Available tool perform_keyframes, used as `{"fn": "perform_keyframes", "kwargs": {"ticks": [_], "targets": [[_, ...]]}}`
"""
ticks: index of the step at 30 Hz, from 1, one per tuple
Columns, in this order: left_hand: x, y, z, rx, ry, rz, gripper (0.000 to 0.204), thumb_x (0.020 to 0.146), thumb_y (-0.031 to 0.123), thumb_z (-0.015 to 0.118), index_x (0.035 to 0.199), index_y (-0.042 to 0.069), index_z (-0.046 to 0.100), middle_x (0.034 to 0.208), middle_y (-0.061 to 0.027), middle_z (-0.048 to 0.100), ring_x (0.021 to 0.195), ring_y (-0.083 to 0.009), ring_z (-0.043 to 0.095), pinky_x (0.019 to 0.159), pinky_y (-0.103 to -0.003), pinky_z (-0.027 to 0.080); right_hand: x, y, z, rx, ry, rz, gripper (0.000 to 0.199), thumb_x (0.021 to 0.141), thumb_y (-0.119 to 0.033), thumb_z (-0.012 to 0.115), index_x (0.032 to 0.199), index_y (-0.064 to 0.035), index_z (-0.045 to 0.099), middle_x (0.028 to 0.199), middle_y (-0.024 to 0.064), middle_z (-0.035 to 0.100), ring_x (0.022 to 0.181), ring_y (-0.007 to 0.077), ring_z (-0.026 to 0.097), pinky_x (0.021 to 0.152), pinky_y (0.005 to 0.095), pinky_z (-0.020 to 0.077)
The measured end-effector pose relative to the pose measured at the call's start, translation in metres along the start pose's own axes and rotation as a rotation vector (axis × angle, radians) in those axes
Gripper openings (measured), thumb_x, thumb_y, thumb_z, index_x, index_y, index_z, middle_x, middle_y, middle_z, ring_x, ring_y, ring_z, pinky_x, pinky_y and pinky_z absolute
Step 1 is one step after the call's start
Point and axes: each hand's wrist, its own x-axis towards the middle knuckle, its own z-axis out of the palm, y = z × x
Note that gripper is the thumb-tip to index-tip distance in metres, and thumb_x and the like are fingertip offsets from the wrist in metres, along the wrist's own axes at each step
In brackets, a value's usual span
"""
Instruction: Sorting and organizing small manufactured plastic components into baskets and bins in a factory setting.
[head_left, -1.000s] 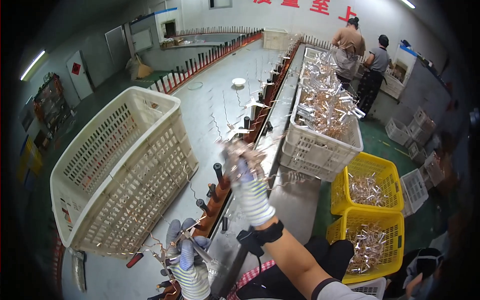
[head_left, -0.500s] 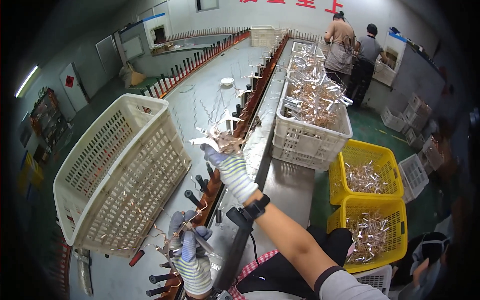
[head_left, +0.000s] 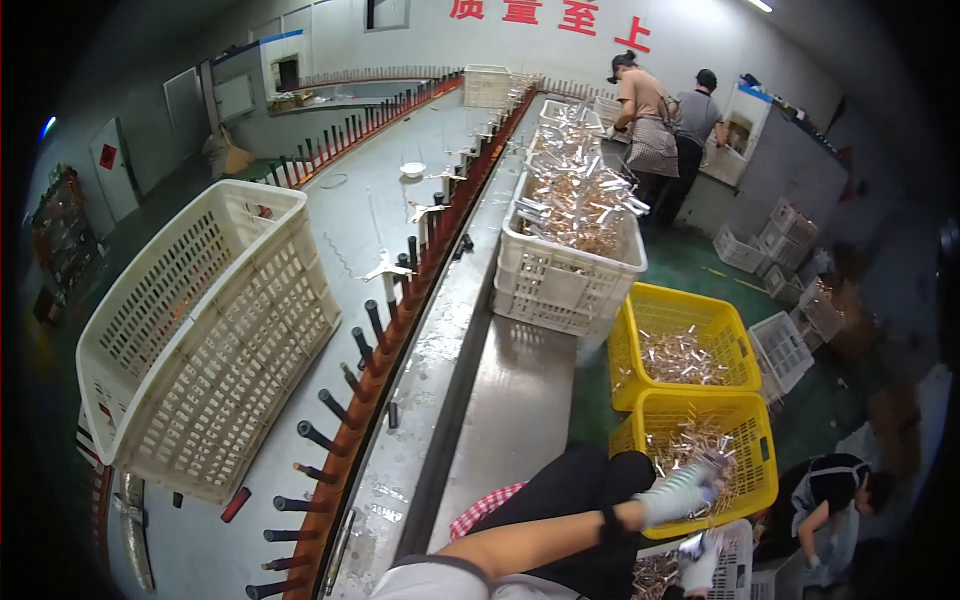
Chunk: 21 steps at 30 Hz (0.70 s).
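Observation:
My left hand [head_left: 685,492], in a striped glove, reaches right into the front yellow basket [head_left: 625,435], over a heap of thin copper-and-silver metal pieces [head_left: 705,445]. Its fingers are smeared by motion, so its hold cannot be made out. Close below, my right hand [head_left: 700,562], gloved too, is over a white basket [head_left: 738,560] that also holds metal pieces. A pale shiny bit shows near its fingers, which are not clear enough to read. Left of me runs a row of black-handled pegs [head_left: 335,408] on a copper-coloured rail.
A big white crate [head_left: 240,330] stands on the table to the left. White crates heaped with metal pieces [head_left: 570,285] line the right-hand ledge. Behind the front basket is another yellow basket [head_left: 690,300]. Two people work at the back; another person [head_left: 830,510] bends at the lower right.
Both hands have left the peg rail and swung right to the baskets. The copper-and-silver bunch and the pieces held over the rail are no longer seen there. The view has shifted right.

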Motion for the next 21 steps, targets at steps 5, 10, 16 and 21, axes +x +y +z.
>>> {"fn": "perform_keyframes", "kwargs": {"ticks": [5,10,16,21], "targets": [[0.057,-0.054,0.104,-0.271,-0.155,0.254,0.060,0.079,0.018,0.059,0.128,-0.004,0.031,0.121,-0.0179,0.044,0.113,-0.0244,0.042,0.097,-0.028,0.031,-0.048,-0.023,0.016,0.123,0.035,-0.017,0.034,0.081,-0.030,0.056,0.108,-0.0086,0.054,0.098,0.0044,0.057,0.087,0.0195,0.055,0.074,0.0337,0.0466],[-0.039,-0.050,-0.018,0.148,0.666,0.413,0.055,0.078,0.020,0.060,0.124,-0.002,0.037,0.120,-0.0216,0.045,0.113,-0.0311,0.043,0.096,-0.035,0.035,-0.040,-0.015,0.024,0.300,0.055,0.038,0.039,0.082,-0.038,0.054,0.108,-0.0089,0.055,0.101,0.0056,0.059,0.087,0.0166,0.056,0.075,0.0310,0.0466],[-0.189,-0.073,-0.157,0.315,1.824,0.184,0.070,0.080,0.020,0.056,0.135,-0.004,0.019,0.137,-0.0218,0.029,0.128,-0.0294,0.027,0.106,-0.033,0.019,-0.033,-0.006,0.122,0.380,0.147,0.064,0.036,0.085,-0.042,0.052,0.104,-0.0121,0.058,0.099,0.0035,0.062,0.086,0.0140,0.058,0.074,0.0289,0.0468],[-0.258,-0.102,-0.226,0.460,2.171,0.005,0.058,0.085,0.016,0.052,0.134,0.000,0.026,0.132,-0.0183,0.038,0.120,-0.0247,0.038,0.102,-0.031,0.026,-0.070,-0.034,0.293,0.490,-0.513,0.146,0.029,0.089,-0.032,0.047,0.105,-0.0105,0.059,0.098,0.0067,0.064,0.086,0.0199,0.061,0.078,0.0355,0.0494]]}}
